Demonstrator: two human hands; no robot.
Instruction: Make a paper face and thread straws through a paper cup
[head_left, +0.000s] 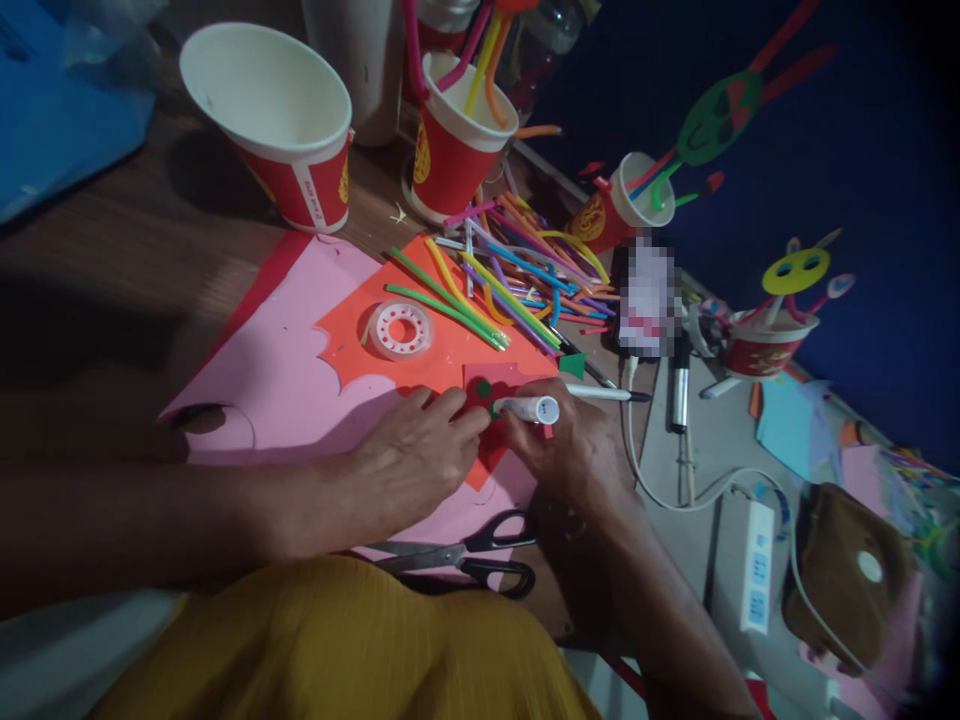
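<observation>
My right hand grips a white marker, its tip end pointing left at a small red paper piece with green spots on it. Curled fingers of my left hand press the left edge of that piece; their tips are partly hidden. Beneath both hands lie orange paper with a scalloped edge and a larger pink sheet. Scissors with black handles rest near my lap. A roll of clear tape lies on the orange paper, beside green straws.
Behind the papers are a large paper cup, a red cup with straws and a heap of colourful straws. Decorated cups stand farther right. A phone with a white cable and a power strip are rightward.
</observation>
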